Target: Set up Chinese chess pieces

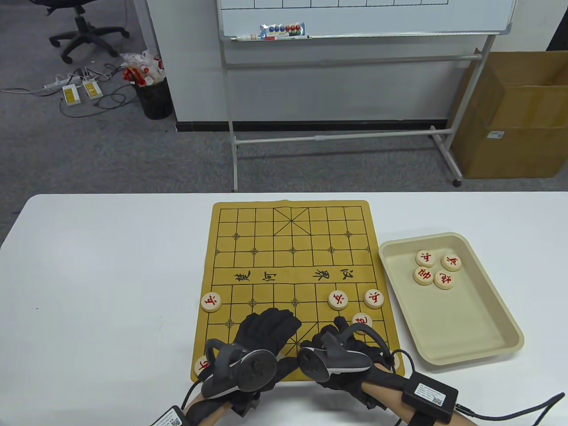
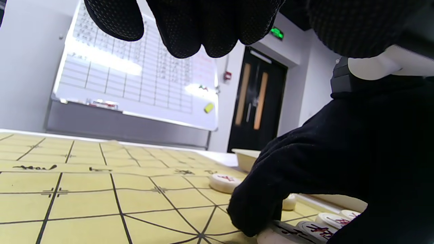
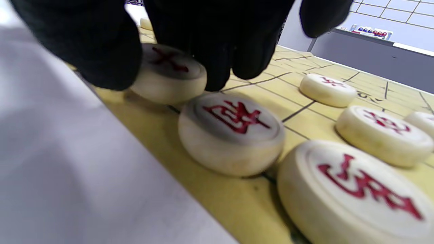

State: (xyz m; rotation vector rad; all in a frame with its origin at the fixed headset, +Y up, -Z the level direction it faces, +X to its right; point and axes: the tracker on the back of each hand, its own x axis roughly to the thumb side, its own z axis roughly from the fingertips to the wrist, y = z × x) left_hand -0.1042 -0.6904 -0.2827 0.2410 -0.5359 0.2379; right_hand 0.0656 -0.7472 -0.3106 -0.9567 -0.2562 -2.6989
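The yellow board [image 1: 290, 248] lies mid-table with cream pieces marked in red. My right hand [image 1: 330, 350] is low over the board's near edge. In the right wrist view its thumb [image 3: 84, 47] and fingers [image 3: 217, 51] pinch a piece [image 3: 171, 76] that sits on the board's near row, beside two placed pieces [image 3: 234, 132] [image 3: 356, 196]. My left hand [image 1: 266, 333] hovers over the near middle of the board; its fingers [image 2: 190, 27] hold nothing. More pieces stand on the board at the left [image 1: 211, 301] and right [image 1: 338, 300] [image 1: 374, 298].
A beige tray [image 1: 479, 328] to the right of the board holds several more pieces [image 1: 435, 268]. A piece [image 1: 202, 364] sits at the board's near left corner, half hidden by my left hand. A whiteboard stand and a cardboard box stand beyond the table.
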